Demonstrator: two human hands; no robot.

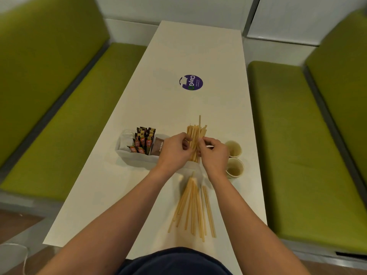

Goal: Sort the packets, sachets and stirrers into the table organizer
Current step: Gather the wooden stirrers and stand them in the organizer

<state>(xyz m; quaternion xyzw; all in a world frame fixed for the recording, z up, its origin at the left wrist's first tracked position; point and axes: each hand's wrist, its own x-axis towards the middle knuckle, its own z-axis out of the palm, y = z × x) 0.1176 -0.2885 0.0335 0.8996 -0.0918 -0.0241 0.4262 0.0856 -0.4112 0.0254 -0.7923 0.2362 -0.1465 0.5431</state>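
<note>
We find both hands, left hand and right hand, pinched on the upright stirrers in the organizer, while the loose stirrers lie lengthwise just behind the wrists, nearer the right

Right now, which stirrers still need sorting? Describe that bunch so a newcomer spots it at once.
On the long white table, look to the edge nearest the person, below the translucent plastic organizer. The loose fan of pale wooden stirrers lies flat there between the forearms; unlike the upright stirrer bundle both hands grip, nothing holds it.

table: organizer, stirrers, perhaps cups
</note>
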